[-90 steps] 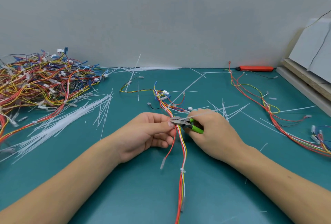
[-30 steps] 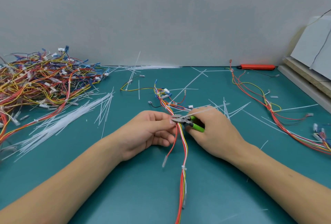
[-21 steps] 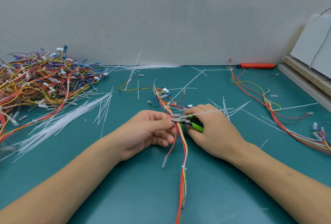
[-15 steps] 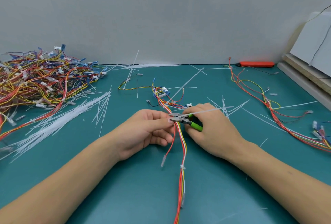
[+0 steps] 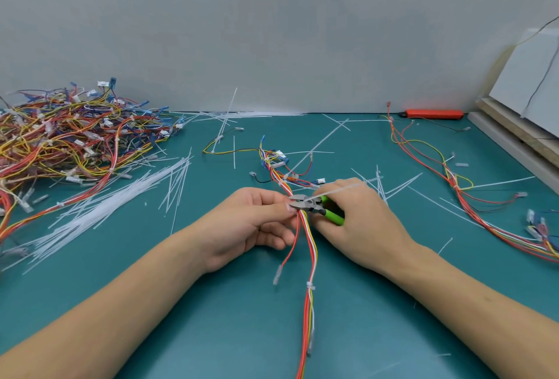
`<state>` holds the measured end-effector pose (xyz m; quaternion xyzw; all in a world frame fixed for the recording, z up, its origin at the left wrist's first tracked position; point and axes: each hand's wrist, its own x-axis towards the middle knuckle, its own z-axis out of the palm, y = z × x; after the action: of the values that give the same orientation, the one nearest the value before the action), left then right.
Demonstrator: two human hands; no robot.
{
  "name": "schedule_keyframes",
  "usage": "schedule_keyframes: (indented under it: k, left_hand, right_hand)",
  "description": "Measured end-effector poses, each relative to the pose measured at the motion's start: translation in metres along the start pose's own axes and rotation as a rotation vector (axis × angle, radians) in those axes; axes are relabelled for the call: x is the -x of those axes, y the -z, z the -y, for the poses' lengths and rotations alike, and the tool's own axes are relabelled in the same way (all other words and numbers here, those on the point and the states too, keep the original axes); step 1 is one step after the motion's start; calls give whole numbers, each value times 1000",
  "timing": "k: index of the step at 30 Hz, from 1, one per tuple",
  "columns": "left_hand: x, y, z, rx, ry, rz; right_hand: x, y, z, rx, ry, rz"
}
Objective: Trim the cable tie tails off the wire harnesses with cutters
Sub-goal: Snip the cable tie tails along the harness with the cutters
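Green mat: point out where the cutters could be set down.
Bare mat lies between the forearms, left of the held harness, and between the right hand and the right-side harness. Crowded: the harness pile and tie tails.

There is just one camera, and it sits on the person's head. It looks forward and down at a green table (image 5: 378, 333). It is close to the work, so both arms come in from the bottom corners and look big. The left hand (image 5: 242, 227) and right hand (image 5: 363, 221) meet near the middle of the picture. The lens is wide, so the view bends at the sides. It takes in a wire pile (image 5: 66, 136) far left, boards (image 5: 520, 130) far right, and a gray wall (image 5: 272, 30) across the top. No second view shares this scene.
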<state>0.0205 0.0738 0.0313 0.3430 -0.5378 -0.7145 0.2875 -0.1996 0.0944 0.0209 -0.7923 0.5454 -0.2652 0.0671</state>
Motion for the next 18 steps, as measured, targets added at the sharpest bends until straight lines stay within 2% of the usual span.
schedule_keyframes:
  k: [15, 18]
  left_hand:
    - [-2, 1, 1, -13, -8, 1]
    - [-2, 2, 1, -13, -7, 6]
  right_hand:
    - [0, -1, -2, -13, -17, 6]
    - [-1, -2, -6, -8, -77, 22]
